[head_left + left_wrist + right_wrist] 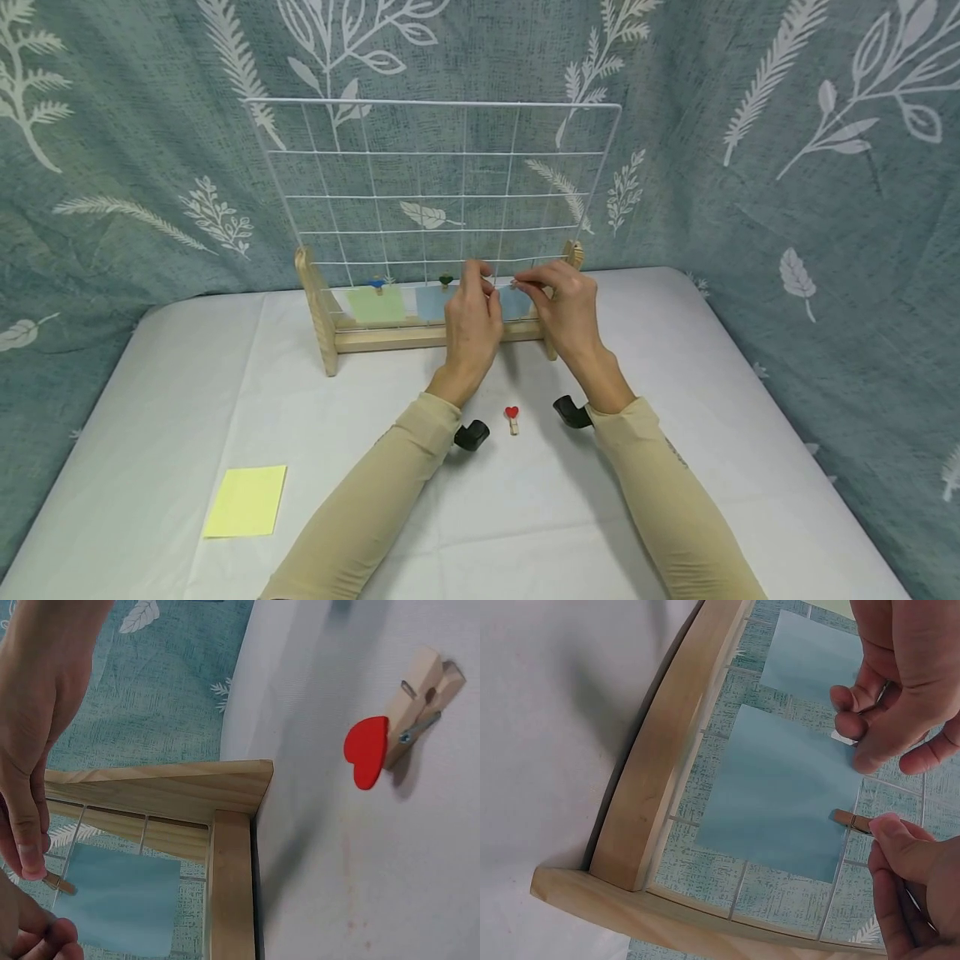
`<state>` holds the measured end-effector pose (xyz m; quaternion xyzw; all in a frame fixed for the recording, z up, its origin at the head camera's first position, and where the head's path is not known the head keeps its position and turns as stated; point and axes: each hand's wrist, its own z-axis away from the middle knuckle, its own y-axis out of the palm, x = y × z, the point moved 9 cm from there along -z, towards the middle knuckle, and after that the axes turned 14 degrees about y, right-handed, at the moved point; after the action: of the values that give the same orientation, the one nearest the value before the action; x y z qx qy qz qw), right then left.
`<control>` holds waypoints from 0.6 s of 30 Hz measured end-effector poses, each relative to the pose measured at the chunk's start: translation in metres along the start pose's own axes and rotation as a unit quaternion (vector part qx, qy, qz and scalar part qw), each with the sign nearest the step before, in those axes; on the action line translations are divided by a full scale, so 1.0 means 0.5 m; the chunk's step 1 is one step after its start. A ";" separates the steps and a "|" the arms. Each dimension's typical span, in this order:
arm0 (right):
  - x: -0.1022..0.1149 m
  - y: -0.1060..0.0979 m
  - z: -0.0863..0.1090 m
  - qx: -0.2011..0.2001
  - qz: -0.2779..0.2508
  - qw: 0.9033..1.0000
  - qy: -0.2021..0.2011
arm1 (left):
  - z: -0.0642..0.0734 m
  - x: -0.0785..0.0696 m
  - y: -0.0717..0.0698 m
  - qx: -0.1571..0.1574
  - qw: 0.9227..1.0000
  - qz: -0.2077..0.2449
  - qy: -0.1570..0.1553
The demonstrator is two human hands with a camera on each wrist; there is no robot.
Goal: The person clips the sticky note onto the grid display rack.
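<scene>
One blue note sits at the lower right of a white wire grid on the bench. The left hand pinches the note's upper left corner; the right hand, close beside but apart from it, grips a wooden clothespin, its tip over the note's top edge. A red-heart clothespin lies in front of the grid, a yellow note farther left.

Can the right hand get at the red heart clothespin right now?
Probably not yet: the right hand pinches a second clothespin at the blue paper's edge. Once free, likely yes: the red heart clothespin lies uncovered on the white tabletop, between the left sleeve and right sleeve.
</scene>
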<state>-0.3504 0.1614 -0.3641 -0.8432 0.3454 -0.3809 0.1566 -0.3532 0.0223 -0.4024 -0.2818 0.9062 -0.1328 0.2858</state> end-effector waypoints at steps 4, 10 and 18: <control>-0.002 0.000 -0.001 -0.003 0.000 1.000 -0.001 | 0.000 0.001 0.001 -0.004 1.000 0.005 0.005; 0.001 -0.009 -0.001 -0.011 -0.010 1.000 -0.010 | 0.002 -0.002 0.000 -0.009 1.000 0.019 0.016; -0.003 -0.011 -0.005 0.004 -0.012 1.000 0.000 | 0.008 -0.003 -0.003 -0.014 0.999 0.025 0.036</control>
<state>-0.3504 0.1663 -0.3602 -0.8467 0.3341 -0.3839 0.1551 -0.3490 0.0218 -0.4043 -0.2581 0.9245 -0.1227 0.2522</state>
